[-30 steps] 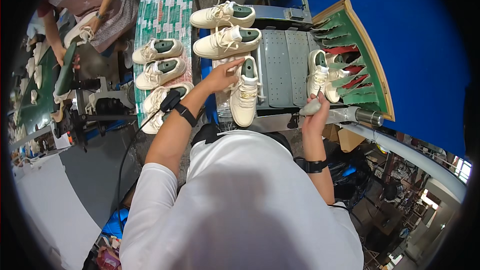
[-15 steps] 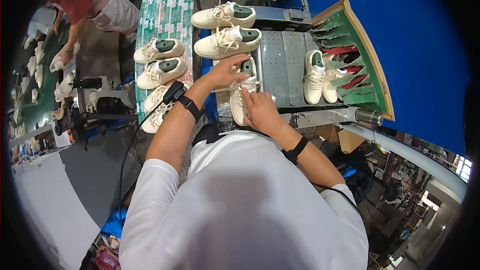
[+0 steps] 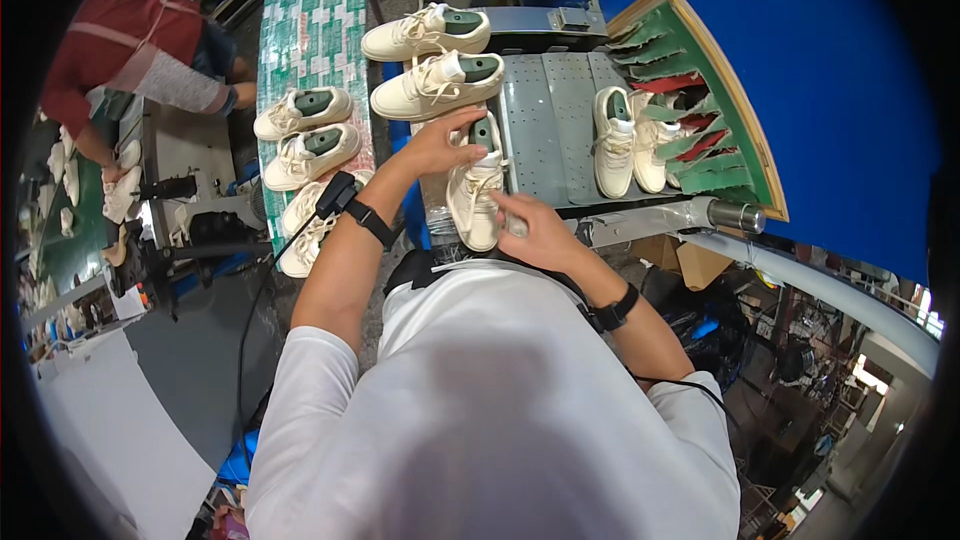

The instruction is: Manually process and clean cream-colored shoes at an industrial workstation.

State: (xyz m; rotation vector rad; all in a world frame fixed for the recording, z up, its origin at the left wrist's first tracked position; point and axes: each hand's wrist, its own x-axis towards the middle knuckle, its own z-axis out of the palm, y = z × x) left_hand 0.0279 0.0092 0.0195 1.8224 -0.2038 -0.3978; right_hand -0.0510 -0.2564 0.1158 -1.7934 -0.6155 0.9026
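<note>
Sneakers fill this workstation, and going from the left: a co-worker in a red top (image 3: 125,35) bends over a side bench (image 3: 185,145) at the far left, apart from the person's own hands. Next comes a green patterned mat (image 3: 315,25) carrying cream sneakers with green lasts inside; two of them (image 3: 305,112) (image 3: 308,152) lie side by side, and a third pair (image 3: 305,225) shows partly behind the left forearm.

The left hand (image 3: 440,145) reaches up from the lower edge, a dark band on its wrist, and rests its fingers over the heel end of the cream sneaker (image 3: 477,190) at the middle of the grey metal table (image 3: 555,115). Its grip is closed around the collar of that shoe. The shoe lies with its long axis running away from the person, toe toward the body and heel toward the far side. The right hand (image 3: 530,230) is at the near toe end, just right of it, fingers touching the side of the forefoot; whether it fully clasps the shoe cannot be told. So the left hand has the far end and the right hand the near end.

Beyond them two more sneakers (image 3: 425,32) (image 3: 438,85) lie crosswise. Farther right another pair (image 3: 628,140) stands beside a slanted wooden rack (image 3: 715,110) of green and red insoles.
</note>
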